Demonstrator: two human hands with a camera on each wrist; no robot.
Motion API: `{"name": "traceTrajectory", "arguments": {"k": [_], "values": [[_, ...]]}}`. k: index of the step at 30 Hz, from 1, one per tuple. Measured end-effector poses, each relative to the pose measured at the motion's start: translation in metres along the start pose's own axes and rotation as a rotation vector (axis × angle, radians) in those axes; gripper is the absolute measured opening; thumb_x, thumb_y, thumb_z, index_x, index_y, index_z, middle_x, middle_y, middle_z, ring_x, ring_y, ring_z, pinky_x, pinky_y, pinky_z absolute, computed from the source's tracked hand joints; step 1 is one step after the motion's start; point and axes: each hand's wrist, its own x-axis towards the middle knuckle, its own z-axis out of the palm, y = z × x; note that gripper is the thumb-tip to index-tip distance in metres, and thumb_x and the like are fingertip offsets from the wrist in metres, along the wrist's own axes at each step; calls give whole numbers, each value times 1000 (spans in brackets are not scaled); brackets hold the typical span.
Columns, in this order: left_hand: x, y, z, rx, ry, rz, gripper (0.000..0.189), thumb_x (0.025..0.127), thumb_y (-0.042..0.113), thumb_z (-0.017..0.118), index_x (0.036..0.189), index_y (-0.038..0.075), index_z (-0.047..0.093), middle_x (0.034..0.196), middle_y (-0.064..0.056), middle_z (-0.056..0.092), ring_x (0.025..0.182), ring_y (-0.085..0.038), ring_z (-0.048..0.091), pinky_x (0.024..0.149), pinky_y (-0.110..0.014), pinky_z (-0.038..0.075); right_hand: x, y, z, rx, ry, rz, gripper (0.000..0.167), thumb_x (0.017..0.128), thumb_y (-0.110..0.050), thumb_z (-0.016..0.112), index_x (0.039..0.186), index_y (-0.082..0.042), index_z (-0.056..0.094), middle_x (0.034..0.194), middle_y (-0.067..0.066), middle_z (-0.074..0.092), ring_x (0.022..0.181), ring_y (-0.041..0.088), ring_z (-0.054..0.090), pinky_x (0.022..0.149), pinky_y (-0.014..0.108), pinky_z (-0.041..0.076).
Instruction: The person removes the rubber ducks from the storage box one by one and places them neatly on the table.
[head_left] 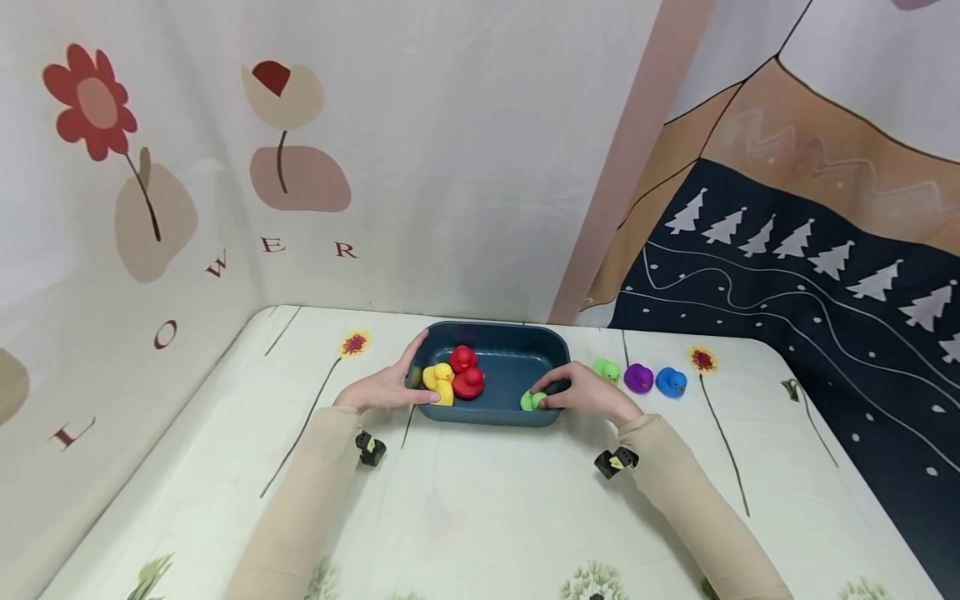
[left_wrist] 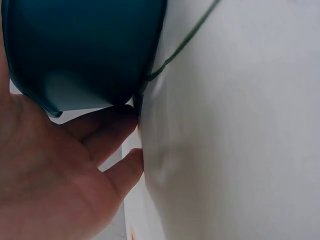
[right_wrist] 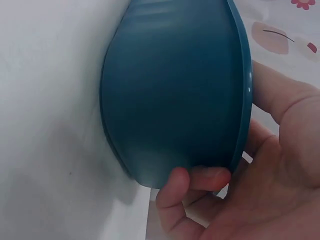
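A dark blue rectangular tub (head_left: 491, 414) lies on the table. My left hand (head_left: 386, 387) grips its left end, thumb along the front rim; in the left wrist view, fingers (left_wrist: 112, 132) reach beneath the tub's outer side. At the opposite end, my right hand (head_left: 592, 393) reaches over the rim and pinches a green rubber duck (head_left: 529, 402) inside, partly covered by the fingers. Other fingertips (right_wrist: 178, 179) of that hand touch the outer wall in the right wrist view. Red ducks (head_left: 468, 383) and yellow ducks (head_left: 438, 375) sit together in the tub's left half.
Right of the tub, another green duck (head_left: 606, 370), a purple duck (head_left: 639, 378) and a blue duck (head_left: 671, 382) stand in a row. The table (head_left: 480, 500) has a flower-printed white cloth. Printed curtains (head_left: 450, 167) hang behind and to the sides.
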Motion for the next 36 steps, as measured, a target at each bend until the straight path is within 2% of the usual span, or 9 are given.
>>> {"name": "traceTrajectory", "arguments": {"k": [3,6,11,14,17,23,29,36], "values": [[0,1,0,5,-2,0,112,84,44,72,154,25,-13,159,-19,0,140,-45,15,106,-67,20,-2,1,-1,27,13,-12,23,87,-10,70,108,-1,73,108,10,69,106,31,56,84,35,45],[0,1,-1,10,-5,5,112,84,44,72,154,23,-14,159,-21,0,139,-47,15,104,-69,21,-3,3,-3,59,17,3,23,87,-11,69,109,-2,73,107,8,69,102,27,55,81,32,45],[1,-1,-1,14,-3,2,112,84,43,72,154,24,-13,159,-20,0,139,-47,16,104,-68,21,-7,1,-8,89,49,40,24,87,-14,71,109,-6,74,95,4,68,77,18,49,62,27,37],[2,-1,0,14,-5,-1,111,85,42,72,154,24,-13,159,-19,-1,140,-46,14,105,-68,20,-9,1,-12,90,84,51,24,87,-16,72,109,-7,74,89,3,64,69,18,44,56,26,32],[2,0,0,10,-6,-10,111,85,41,72,154,24,-13,159,-19,0,140,-46,14,105,-67,20,-12,1,-16,83,103,58,25,87,-18,72,109,-8,74,89,3,62,69,19,43,56,26,31],[0,1,-1,2,-4,-16,111,84,42,72,154,25,-13,159,-20,1,140,-46,15,105,-67,20,-16,-3,-23,112,127,73,28,87,-19,72,113,-8,73,102,5,65,78,26,47,64,30,36],[1,1,0,8,-4,-17,112,84,43,72,154,25,-12,159,-19,3,140,-45,16,105,-67,21,-18,-7,-25,129,147,97,31,88,-22,72,116,-9,72,101,7,61,87,28,47,71,34,37],[0,1,0,3,1,-22,111,84,43,72,154,26,-12,159,-18,1,140,-45,15,106,-67,20,-20,-13,-28,119,181,73,32,87,-23,72,116,-10,72,102,7,59,88,28,47,71,35,38]]}}
